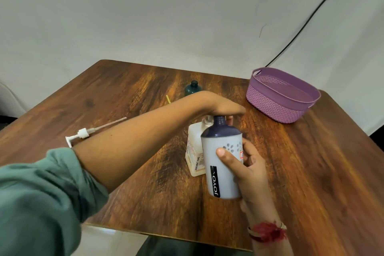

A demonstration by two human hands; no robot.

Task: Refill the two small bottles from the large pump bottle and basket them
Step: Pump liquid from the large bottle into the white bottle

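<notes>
Centre frame, the smooth grey plastic bottle (223, 169) is held nearly upright, dark domed neck up-frame, right hand (250, 165) fingers wrapped round it. The left hand (220, 106) is arched over the neck; finger state can't be told.

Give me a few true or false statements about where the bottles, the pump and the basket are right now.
1. The right hand grips the grey bottle. True.
2. A bottle sits in the purple basket. False: no bottle shows inside it.
3. A loose pump with its tube lies on the table. True.
4. The dark green bottle lies on its side. False: it stands upright on the table, beyond the left forearm.
</notes>
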